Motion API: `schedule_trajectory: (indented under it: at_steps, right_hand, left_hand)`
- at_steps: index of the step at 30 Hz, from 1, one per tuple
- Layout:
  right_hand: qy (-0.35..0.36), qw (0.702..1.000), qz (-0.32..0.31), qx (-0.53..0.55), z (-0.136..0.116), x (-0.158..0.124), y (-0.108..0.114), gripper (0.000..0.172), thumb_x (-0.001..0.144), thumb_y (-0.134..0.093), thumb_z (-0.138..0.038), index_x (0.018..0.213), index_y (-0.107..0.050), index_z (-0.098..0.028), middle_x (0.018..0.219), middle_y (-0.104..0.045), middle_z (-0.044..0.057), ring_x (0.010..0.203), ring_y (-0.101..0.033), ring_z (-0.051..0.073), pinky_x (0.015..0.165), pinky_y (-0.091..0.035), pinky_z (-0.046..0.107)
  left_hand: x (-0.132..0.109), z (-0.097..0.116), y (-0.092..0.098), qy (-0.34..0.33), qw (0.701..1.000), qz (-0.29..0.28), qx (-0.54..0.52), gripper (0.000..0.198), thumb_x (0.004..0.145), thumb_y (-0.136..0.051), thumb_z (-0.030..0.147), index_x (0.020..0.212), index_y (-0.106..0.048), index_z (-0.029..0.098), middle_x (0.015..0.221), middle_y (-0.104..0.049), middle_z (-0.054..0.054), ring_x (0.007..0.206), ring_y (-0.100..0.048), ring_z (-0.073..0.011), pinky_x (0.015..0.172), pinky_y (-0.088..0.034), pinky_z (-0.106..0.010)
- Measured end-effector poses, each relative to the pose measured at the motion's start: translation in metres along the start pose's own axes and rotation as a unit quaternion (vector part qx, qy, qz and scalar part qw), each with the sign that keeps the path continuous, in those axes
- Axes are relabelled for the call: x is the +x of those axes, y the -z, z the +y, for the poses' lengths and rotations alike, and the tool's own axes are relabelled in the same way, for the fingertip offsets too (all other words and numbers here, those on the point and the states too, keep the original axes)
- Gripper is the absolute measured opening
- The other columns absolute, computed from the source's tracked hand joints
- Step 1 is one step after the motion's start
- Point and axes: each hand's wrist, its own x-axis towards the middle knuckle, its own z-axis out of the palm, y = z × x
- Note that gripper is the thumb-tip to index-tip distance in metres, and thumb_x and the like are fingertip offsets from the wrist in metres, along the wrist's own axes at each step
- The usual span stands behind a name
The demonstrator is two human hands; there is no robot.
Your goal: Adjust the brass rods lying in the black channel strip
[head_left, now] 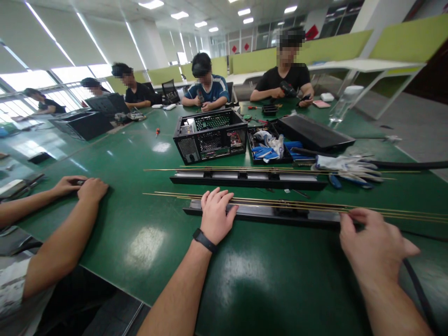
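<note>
My left hand, with a black band at the wrist, lies across several thin brass rods, fingers stretched out. Those rods rest lengthwise over the near black channel, which has a pale inner face and a dark block on it. On the right, my right hand pinches at the rods near the channel's right end. How many it grips is hidden by the fingers. Just behind lies a second black channel, also with brass rods along it.
Behind the channels stand an open computer case and a black tray with gloves. A white glove, a flat black panel and a clear bottle are at right. Another person's hands rest at left; co-workers sit across the table.
</note>
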Motion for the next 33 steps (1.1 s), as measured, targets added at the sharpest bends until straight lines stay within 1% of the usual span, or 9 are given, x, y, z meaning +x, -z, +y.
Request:
schedule_trajectory:
  at_steps: [4, 8, 11, 14, 19, 24, 26, 29, 33]
  right_hand:
    - [0.021, 1.000, 0.006, -0.006, 0.0038, -0.0001, -0.0023, 0.040, 0.102, -0.032, -0.050, 0.104, -0.062, -0.023, 0.093, -0.068, 0.012, 0.099, -0.057, 0.031, 0.076, -0.017, 0.041]
    - [0.011, 0.999, 0.034, 0.014, 0.0062, 0.0000, -0.0039, 0.037, 0.102, -0.036, -0.050, 0.106, -0.060, -0.023, 0.097, -0.069, 0.012, 0.100, -0.058, 0.030, 0.076, -0.016, 0.040]
    - [0.015, 0.999, 0.024, 0.029, 0.0048, -0.0002, -0.0057, 0.034, 0.100, -0.039, -0.049, 0.108, -0.060, -0.023, 0.098, -0.071, 0.010, 0.098, -0.058, 0.030, 0.075, -0.017, 0.039]
    - [0.007, 0.999, 0.010, 0.033, 0.0018, -0.0011, -0.0070, 0.034, 0.100, -0.040, -0.049, 0.106, -0.061, -0.024, 0.098, -0.071, 0.010, 0.098, -0.059, 0.030, 0.074, -0.018, 0.040]
    - [-0.005, 0.998, 0.037, 0.040, 0.0012, -0.0019, -0.0070, 0.036, 0.100, -0.038, -0.051, 0.103, -0.060, -0.023, 0.100, -0.070, 0.012, 0.099, -0.060, 0.031, 0.078, -0.021, 0.042]
    - [-0.026, 0.998, 0.042, 0.042, -0.0010, -0.0002, -0.0034, 0.036, 0.098, -0.040, -0.051, 0.104, -0.060, -0.022, 0.102, -0.070, 0.012, 0.099, -0.060, 0.031, 0.079, -0.022, 0.042]
    - [-0.019, 0.999, 0.034, 0.037, -0.0029, -0.0005, -0.0018, 0.035, 0.098, -0.041, -0.050, 0.103, -0.061, -0.023, 0.101, -0.071, 0.012, 0.099, -0.059, 0.031, 0.078, -0.021, 0.041]
    - [0.010, 0.999, 0.018, 0.028, -0.0029, -0.0024, -0.0010, 0.034, 0.100, -0.039, -0.048, 0.102, -0.062, -0.023, 0.097, -0.070, 0.011, 0.099, -0.058, 0.030, 0.078, -0.020, 0.041]
    - [0.038, 0.999, 0.018, 0.023, 0.0006, -0.0030, -0.0007, 0.037, 0.102, -0.036, -0.048, 0.105, -0.063, -0.023, 0.097, -0.069, 0.012, 0.100, -0.057, 0.030, 0.078, -0.018, 0.041]
  left_hand:
    - [0.0002, -0.0009, -0.0006, -0.001, 1.000, -0.002, 0.004, 0.030, 0.093, -0.070, 0.032, 0.122, -0.069, 0.027, 0.131, -0.072, -0.006, 0.137, -0.056, -0.0291, 0.123, -0.028, -0.053]
    - [-0.0001, -0.0025, -0.0011, -0.008, 1.000, -0.004, 0.003, 0.029, 0.093, -0.070, 0.032, 0.122, -0.069, 0.026, 0.131, -0.072, -0.006, 0.137, -0.056, -0.0286, 0.123, -0.028, -0.053]
    - [-0.0001, -0.0023, -0.0003, -0.013, 1.000, -0.005, 0.002, 0.030, 0.093, -0.070, 0.032, 0.122, -0.069, 0.025, 0.130, -0.073, -0.006, 0.136, -0.057, -0.0282, 0.123, -0.029, -0.052]
    - [0.0000, -0.0021, 0.0005, -0.012, 1.000, -0.004, 0.004, 0.029, 0.093, -0.070, 0.032, 0.122, -0.069, 0.026, 0.130, -0.073, -0.006, 0.135, -0.057, -0.0278, 0.122, -0.029, -0.051]
    - [-0.0003, -0.0024, 0.0008, -0.013, 1.000, -0.007, 0.002, 0.029, 0.094, -0.069, 0.033, 0.123, -0.069, 0.026, 0.131, -0.072, -0.006, 0.136, -0.056, -0.0278, 0.123, -0.028, -0.051]
    - [-0.0002, -0.0013, 0.0016, -0.009, 1.000, -0.011, -0.004, 0.029, 0.095, -0.068, 0.034, 0.122, -0.069, 0.026, 0.131, -0.072, -0.007, 0.136, -0.056, -0.0288, 0.123, -0.028, -0.052]
    - [-0.0001, -0.0009, 0.0017, -0.011, 1.000, -0.009, -0.006, 0.029, 0.094, -0.068, 0.033, 0.122, -0.069, 0.025, 0.131, -0.072, -0.007, 0.136, -0.056, -0.0289, 0.123, -0.028, -0.053]
    - [0.0000, -0.0007, 0.0017, -0.011, 1.000, -0.003, -0.007, 0.029, 0.094, -0.069, 0.033, 0.122, -0.070, 0.025, 0.130, -0.073, -0.007, 0.136, -0.056, -0.0292, 0.122, -0.029, -0.053]
    - [0.0003, -0.0012, 0.0015, -0.011, 1.000, -0.005, -0.009, 0.029, 0.093, -0.069, 0.033, 0.122, -0.070, 0.026, 0.130, -0.072, -0.007, 0.136, -0.056, -0.0297, 0.121, -0.030, -0.054]
